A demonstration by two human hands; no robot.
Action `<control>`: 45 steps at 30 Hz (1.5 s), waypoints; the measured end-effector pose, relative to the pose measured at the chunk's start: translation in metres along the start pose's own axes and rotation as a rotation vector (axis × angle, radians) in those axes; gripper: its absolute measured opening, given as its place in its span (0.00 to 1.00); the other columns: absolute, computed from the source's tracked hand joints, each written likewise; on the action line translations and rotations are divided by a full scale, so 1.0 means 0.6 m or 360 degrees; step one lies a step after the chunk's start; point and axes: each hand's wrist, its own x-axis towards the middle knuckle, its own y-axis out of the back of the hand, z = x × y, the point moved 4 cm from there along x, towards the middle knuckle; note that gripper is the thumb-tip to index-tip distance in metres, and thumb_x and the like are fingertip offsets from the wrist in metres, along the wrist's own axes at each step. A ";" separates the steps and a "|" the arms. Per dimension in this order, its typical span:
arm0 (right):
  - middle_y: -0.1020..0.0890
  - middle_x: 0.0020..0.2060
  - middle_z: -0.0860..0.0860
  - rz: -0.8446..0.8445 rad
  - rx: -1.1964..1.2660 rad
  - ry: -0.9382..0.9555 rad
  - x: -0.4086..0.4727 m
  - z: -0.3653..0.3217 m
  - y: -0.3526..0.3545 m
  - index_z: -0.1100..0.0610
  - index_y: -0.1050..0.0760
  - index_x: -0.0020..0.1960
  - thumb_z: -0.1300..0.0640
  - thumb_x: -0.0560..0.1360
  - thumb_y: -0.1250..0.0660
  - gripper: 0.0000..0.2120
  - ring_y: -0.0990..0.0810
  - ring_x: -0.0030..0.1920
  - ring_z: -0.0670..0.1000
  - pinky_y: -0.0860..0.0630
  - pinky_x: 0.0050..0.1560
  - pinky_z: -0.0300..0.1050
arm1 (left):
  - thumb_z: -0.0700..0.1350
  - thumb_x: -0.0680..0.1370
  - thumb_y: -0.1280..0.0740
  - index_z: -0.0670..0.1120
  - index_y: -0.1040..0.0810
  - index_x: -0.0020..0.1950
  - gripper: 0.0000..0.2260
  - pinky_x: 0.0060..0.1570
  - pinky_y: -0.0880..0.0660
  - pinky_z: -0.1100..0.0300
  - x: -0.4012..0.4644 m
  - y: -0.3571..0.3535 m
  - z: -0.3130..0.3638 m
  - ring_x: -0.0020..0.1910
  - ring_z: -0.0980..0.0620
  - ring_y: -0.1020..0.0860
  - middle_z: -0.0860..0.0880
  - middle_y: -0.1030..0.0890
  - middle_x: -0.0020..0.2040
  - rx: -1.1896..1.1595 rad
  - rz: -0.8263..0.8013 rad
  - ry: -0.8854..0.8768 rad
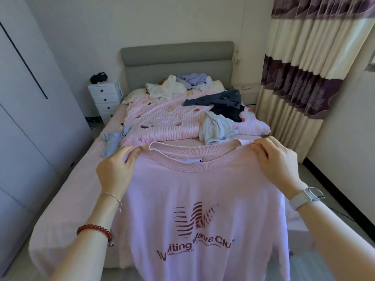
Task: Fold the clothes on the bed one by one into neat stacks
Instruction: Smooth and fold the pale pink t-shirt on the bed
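Note:
A pink T-shirt with a dark red wave logo hangs in front of me, print facing me, over the foot of the bed. My left hand grips its left shoulder and my right hand grips its right shoulder, both beside the collar. Further up the bed lie unfolded clothes: a light blue garment at the left, a white-grey one, dark grey and black ones, and a white and lilac heap by the headboard.
A pink striped quilt covers the bed's middle. A grey headboard stands behind. A white drawer unit is at the left, a wardrobe nearer left, and striped curtains at the right.

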 end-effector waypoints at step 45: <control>0.21 0.43 0.61 -0.0975 0.0176 -0.1952 -0.121 0.433 -0.947 0.63 0.24 0.52 0.59 0.78 0.47 0.14 0.25 0.44 0.58 0.34 0.39 0.43 | 0.55 0.77 0.40 0.55 0.37 0.73 0.24 0.67 0.56 0.31 -0.160 -1.036 -0.375 0.75 0.40 0.52 0.48 0.44 0.77 0.0489 -0.1997 0.0129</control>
